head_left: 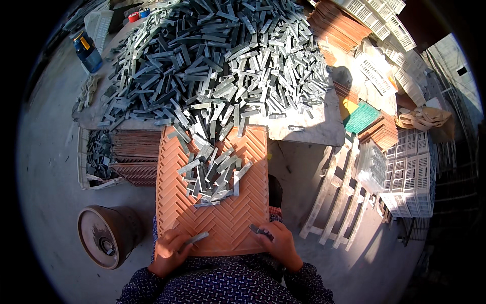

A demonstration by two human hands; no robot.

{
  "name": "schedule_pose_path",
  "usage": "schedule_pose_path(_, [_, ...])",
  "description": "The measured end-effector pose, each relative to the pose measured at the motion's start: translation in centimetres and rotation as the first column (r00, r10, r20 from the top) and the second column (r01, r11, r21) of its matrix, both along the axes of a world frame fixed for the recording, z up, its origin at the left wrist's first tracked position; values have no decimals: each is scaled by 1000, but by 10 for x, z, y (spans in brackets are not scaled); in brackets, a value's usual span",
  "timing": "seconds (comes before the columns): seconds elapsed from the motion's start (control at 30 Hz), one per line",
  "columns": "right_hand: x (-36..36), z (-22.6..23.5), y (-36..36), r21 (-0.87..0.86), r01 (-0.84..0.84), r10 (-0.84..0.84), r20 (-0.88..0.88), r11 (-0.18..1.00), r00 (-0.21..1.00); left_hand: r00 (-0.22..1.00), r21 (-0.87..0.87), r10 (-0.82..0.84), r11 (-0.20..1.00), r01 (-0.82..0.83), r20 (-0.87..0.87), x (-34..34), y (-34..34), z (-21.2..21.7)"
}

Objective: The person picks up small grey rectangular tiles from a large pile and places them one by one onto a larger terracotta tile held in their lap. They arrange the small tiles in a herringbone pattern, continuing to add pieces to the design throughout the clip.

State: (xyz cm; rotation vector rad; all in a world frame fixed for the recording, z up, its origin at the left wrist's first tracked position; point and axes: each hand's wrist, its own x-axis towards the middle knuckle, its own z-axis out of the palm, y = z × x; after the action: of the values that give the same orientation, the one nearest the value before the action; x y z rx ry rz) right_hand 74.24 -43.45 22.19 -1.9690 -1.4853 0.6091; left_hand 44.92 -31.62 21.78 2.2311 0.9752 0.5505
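An orange-brown tray (238, 202) with herringbone grooves lies in front of me, its near edge by my body. Over the near left corner, my left hand (170, 252) pinches a grey stone strip (198, 237) between thumb and fingers. My right hand (281, 246) is closed on another grey stone strip (261, 232) at the near right corner. Loose strips (218, 172) lie jumbled on the tray's middle and far part. They run on into a large heap of grey strips (202, 55) on the table beyond. The near grooves show no strips in them.
The stone-topped table (324, 121) borders the tray's far edge. At left are a crate (83, 157) with stacked brown trays (134, 147), a round bucket (96, 238) and a bottle (88, 53). A wooden pallet (336, 195) and white plastic crates (410, 172) stand at right.
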Motion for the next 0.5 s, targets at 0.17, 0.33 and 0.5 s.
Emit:
schedule_pose_path(0.17, [2, -1, 0, -28, 25, -26, -45, 999, 999, 999, -22, 5, 1000, -4, 40, 6, 4, -2])
schedule_pose_path(0.33, [5, 1, 7, 39, 55, -56, 29, 998, 998, 998, -7, -31, 999, 31, 56, 13, 7, -4])
schedule_pose_path(0.5, [8, -2, 12, 19, 66, -65, -27, 998, 997, 998, -13, -37, 999, 38, 45, 21, 8, -2])
